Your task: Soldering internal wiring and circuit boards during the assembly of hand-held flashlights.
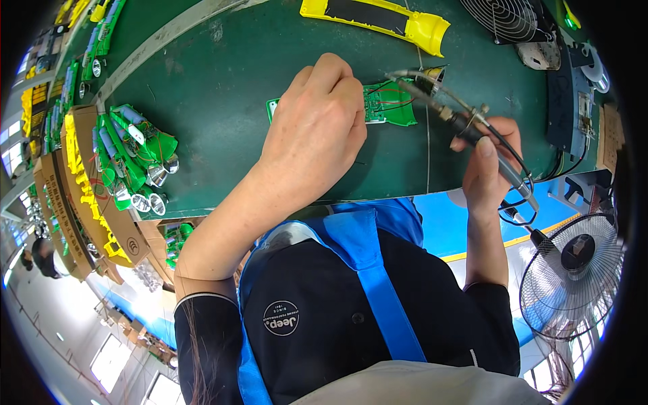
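My left hand [316, 121] is closed over a green plastic lamp housing [401, 115] lying on the green table. Its fingertips are hidden beneath the hand, so what they pinch cannot be made out. Beside the hand a green circuit board [373, 104] and thin red and black wires show in the housing. A silvery reflector cup [432, 78] lies just past the housing's right end. My right hand [484, 165] grips a soldering iron [463, 124] with a thin feed tube clamped alongside. Its tip points left, above the wires and the reflector.
A yellow housing shell [426, 31] lies at the far side of the green table [223, 88]. Several wired green lamp halves [131, 152] are heaped at left, near cardboard boxes [101, 196]. At right stand a dark equipment box [568, 111], a small fan [506, 17] and a larger fan [574, 277].
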The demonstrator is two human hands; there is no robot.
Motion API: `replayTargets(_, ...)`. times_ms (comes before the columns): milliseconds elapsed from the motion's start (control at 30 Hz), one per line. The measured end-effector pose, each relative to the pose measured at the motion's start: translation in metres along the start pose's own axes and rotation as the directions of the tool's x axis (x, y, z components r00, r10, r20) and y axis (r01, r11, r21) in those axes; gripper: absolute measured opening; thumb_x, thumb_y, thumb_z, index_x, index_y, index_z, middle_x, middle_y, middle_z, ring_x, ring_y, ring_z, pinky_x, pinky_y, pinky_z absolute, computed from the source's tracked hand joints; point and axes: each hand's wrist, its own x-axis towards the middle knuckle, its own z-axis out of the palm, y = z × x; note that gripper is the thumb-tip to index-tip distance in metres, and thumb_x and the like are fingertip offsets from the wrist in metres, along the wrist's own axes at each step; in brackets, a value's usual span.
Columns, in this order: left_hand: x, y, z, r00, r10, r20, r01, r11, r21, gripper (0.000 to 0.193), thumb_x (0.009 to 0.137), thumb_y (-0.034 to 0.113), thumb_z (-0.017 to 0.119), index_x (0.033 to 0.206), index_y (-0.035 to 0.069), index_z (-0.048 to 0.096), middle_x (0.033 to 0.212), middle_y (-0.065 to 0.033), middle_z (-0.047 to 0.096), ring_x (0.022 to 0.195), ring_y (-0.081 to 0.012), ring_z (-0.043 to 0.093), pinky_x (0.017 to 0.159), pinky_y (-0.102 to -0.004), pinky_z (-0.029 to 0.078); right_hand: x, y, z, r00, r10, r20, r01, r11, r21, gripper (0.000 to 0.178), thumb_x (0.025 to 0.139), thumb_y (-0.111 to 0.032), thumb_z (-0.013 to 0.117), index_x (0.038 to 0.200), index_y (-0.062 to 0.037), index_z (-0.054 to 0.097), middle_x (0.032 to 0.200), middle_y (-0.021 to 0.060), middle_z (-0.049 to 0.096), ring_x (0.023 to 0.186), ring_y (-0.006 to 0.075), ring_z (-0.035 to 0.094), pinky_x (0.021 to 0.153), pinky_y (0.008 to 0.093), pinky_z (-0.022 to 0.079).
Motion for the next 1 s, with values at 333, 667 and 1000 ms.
replayTargets(333, -0.01, -0.012, -0.017, 1.0, 0.016, -0.004, -0.016, 0.999, 0.03, 0.013, 0.067, -0.003, 0.063, 0.071, 0.0, 0.051, 0.086, -0.0114, 0.053, 0.073, -0.0294, 0.056, 0.063, -0.037, 0.046, 0.045, -0.014, 0.013, 0.96, -0.276, 0.047, 0.278, 0.96, -0.043, 0.034, 0.084, -0.017, 0.063, 0.108, 0.0005, 0.045, 0.092, 0.0151, 0.061, 0.083, 0.017, 0.061, 0.075, 0.0263, 0.048)
replayTargets(667, 0.038, -0.009, -0.004, 0.948, 0.005, 0.319, 0.103, 0.942, -0.32, 0.012, 0.074, 0.009, 0.063, 0.076, -0.002, 0.059, 0.077, -0.0164, 0.063, 0.07, -0.0309, 0.062, 0.061, -0.0394, 0.047, 0.104, 0.014, 0.052, 0.888, -0.418, 0.191, 0.452, 0.87, -0.198, 0.027, 0.087, -0.002, 0.054, 0.112, -0.0032, 0.044, 0.094, 0.013, 0.063, 0.09, 0.018, 0.061, 0.078, 0.0253, 0.047)
replayTargets(1000, 0.015, -0.044, -0.019, 0.943, -0.249, 0.223, 0.334, 0.69, -0.642, 0.01, 0.079, 0.005, 0.059, 0.083, -0.005, 0.059, 0.064, 0.0016, 0.055, 0.056, -0.0005, 0.044, 0.049, -0.0182, 0.036, 0.052, 0.019, 0.01, 0.892, -0.332, 0.305, 0.386, 0.913, -0.134, 0.023, 0.087, -0.007, 0.054, 0.107, -0.0012, 0.044, 0.096, 0.0142, 0.053, 0.085, 0.0206, 0.059, 0.081, 0.0337, 0.046)
